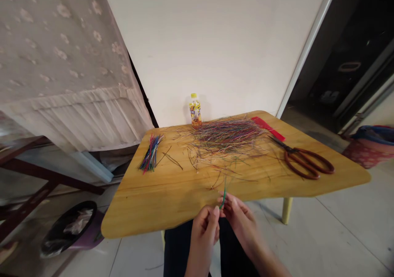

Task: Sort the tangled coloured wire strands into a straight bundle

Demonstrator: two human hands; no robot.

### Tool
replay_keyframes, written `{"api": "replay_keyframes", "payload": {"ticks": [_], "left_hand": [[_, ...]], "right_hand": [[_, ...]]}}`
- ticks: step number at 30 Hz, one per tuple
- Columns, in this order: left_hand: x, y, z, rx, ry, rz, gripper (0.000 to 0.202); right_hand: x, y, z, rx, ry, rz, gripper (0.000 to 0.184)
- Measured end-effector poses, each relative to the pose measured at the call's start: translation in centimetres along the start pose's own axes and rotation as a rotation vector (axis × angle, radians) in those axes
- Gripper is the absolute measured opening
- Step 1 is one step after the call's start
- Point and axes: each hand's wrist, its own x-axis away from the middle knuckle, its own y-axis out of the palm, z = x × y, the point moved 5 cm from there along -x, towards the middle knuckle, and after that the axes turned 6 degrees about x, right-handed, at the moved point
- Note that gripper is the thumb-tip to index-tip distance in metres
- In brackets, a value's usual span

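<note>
Hands (205,225) partly hide green strand (224,196) (tip faint).

Wood table (147,203), smooth w/ slight gloss; strands (230,135) thin, plastic-looking.
Scissors (289,149): metal blades, rather dull; handles smooth, w/ soft shine. Bottle (195,111): clear plastic, glossy. Red strip (268,128): smooth plastic. Curtain (70,55): thin cloth, matt. Wall (215,55): smooth, matt. Floor (335,232): tiles, approx. semi-gloss.

Bottle (195,112): is capped in yellow.
Curtain (67,47): is patterned with flowers.
Purple bin (88,236): is set on floor (138,254).
</note>
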Motion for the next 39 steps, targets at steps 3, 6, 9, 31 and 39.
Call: {"api": "replay_keyframes", "payload": {"ticks": [3,6,9,31,39], "left_hand": [[-0.1,-0.3,0.2,-0.066,0.030,-0.013,0.049],[-0.2,-0.4,-0.2,-0.075,0.014,-0.038,0.048],[-0.1,-0.5,-0.6,-0.088,0.017,-0.046,0.047],[1.3,-1.7,4.3,0.306,0.561,0.382,0.039],[0.4,-1.9,5.2,0.366,0.596,0.347,0.035]], "right_hand": [[-0.4,0.0,-0.2,0.007,0.033,-0.042,0.034],[-0.5,0.1,-0.3,0.015,0.043,-0.053,0.022],[-0.4,0.0,-0.4,0.022,-0.024,-0.048,0.017],[1.7,1.0,-0.7,0.091,-0.155,0.144,0.017],[1.8,1.3,-1.1,0.128,-0.189,0.170,0.019]]}}
